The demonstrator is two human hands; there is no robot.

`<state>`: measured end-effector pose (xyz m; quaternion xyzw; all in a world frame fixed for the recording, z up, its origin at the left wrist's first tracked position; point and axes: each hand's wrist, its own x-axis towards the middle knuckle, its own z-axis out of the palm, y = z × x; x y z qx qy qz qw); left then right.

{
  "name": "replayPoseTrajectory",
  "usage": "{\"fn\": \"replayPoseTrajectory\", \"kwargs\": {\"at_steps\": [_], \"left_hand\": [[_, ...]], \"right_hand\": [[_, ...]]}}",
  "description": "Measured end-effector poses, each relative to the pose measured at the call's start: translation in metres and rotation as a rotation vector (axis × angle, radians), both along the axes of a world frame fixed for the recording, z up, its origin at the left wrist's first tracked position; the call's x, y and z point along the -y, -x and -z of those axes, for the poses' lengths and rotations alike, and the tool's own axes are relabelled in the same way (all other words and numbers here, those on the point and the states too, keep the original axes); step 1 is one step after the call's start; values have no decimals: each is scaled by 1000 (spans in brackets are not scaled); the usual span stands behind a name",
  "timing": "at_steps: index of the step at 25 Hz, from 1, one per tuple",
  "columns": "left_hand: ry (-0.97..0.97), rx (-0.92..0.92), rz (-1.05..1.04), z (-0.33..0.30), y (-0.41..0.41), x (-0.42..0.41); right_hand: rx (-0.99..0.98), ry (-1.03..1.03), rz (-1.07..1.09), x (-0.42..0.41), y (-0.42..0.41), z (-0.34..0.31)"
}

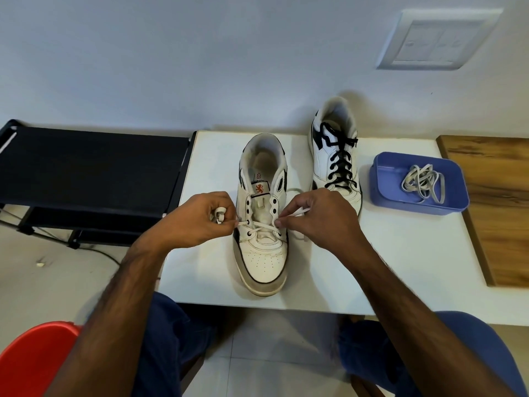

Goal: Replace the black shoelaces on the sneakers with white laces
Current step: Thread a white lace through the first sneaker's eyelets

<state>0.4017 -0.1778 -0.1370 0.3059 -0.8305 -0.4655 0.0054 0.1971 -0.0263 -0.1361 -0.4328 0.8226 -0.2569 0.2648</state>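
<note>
A white sneaker (262, 253) stands toe towards me on the white table (400, 267). A white lace (262, 225) crosses its lowest eyelets; the upper eyelets are bare. My left hand (197, 219) grips the lace's left end, bunched in its curled fingers beside the shoe. My right hand (317, 216) pinches the right end at the shoe's right eyelet row. A second sneaker (335, 156) with black laces (339, 161) stands behind and to the right.
A blue plastic tub (383, 193) at the right holds a loose pale lace (423, 183). A wooden board (495, 202) lies beyond it. A black rack (91, 167) stands left of the table. A red seat (31, 362) shows at bottom left.
</note>
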Motion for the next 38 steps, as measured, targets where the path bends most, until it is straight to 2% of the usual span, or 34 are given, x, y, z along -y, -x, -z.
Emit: {"fn": "replayPoseTrajectory", "kwargs": {"at_steps": [7,11,14,16,17,19,21,23,26,29,38], "left_hand": [[-200,104,27,-5,0,-3],[-16,113,-18,-4,-4,2],[244,-98,-185,-2,-6,9],[329,-266,-285,0,-6,12],[300,-327,-339,0,-5,12],[104,-451,-424,-2,-3,11],[-101,-622,-413,-5,-5,9],[-157,-714,-393,-9,-8,7],[-69,-651,-406,-12,-5,3],[-30,-584,-291,-13,2,-6],[-127,-611,-109,-12,18,-23]], "right_hand": [[81,-48,-113,1,7,3],[145,-28,-124,-3,15,6],[38,80,-80,-6,16,11],[-63,205,-47,-6,17,14],[-102,264,-35,-5,16,14],[-137,372,-12,-5,10,13],[-114,489,-27,-4,1,9],[-50,554,-60,-3,-9,7],[22,577,-103,-1,-19,10],[78,581,-133,0,-24,11],[276,571,-173,4,-30,8]]}}
